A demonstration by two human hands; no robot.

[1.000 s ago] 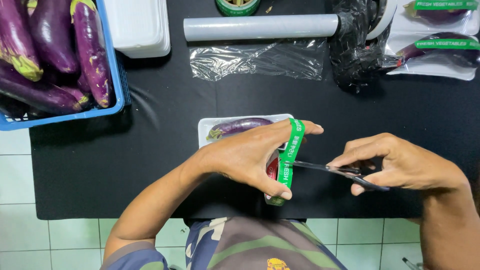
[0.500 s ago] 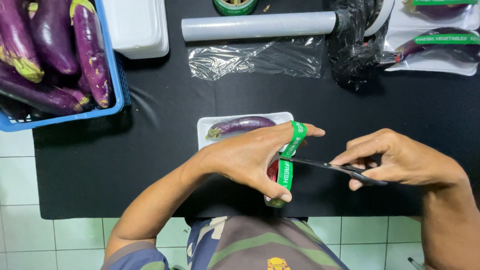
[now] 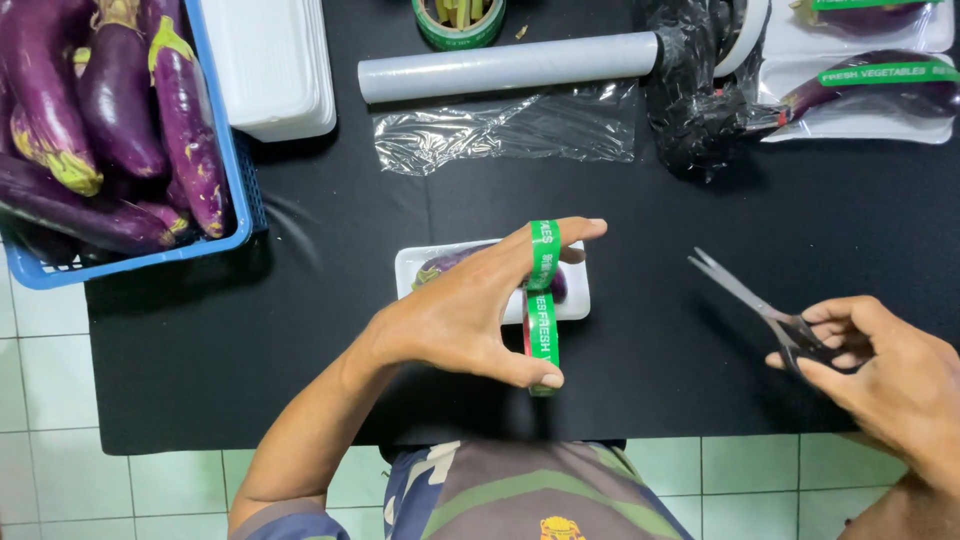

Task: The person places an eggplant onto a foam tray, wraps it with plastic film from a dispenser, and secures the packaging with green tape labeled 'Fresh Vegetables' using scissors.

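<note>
1. Between my left thumb and forefinger, a strip of green tape with white lettering runs almost straight up and down the picture, its long axis pointing from me toward the far edge of the black table.
2. My left hand is spread wide, palm down: the forefinger tip holds the upper end of the strip, the thumb tip pins the lower end, and the strip is stretched taut between them.
3. Under that hand sits a white tray holding a small purple eggplant, lying crosswise to the strip; my fingers hide most of it.
4. My right hand is well off to the right, fingers closed through the handles of the scissors. Their blades are slightly parted and point up-left, toward the strip but well clear of it.
5. Half a second ago the scissor blades were right at the strip beside my left hand; now my right hand has drawn them away to the right.
6. Farther out: a sheet of clear film, a grey roll, a stack of white trays, a blue crate of eggplants on the left, and wrapped trays at top right.
</note>
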